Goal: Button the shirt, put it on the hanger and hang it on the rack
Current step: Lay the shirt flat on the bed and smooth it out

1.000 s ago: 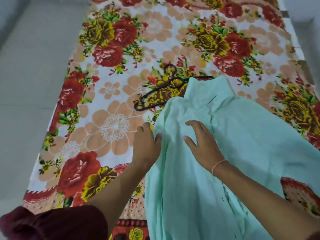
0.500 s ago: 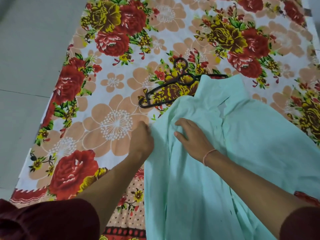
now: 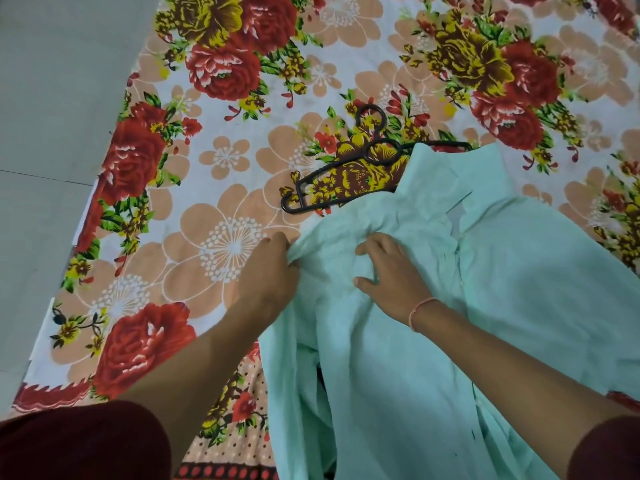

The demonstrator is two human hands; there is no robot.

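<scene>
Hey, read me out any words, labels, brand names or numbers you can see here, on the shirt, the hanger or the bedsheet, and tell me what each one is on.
None: no text can be read here.
The mint shirt shows a pale patch inside the collar, maybe a tag, with nothing legible.
The black hanger shows no visible marking.
The floral sheet has only a flower pattern, no lettering.
</scene>
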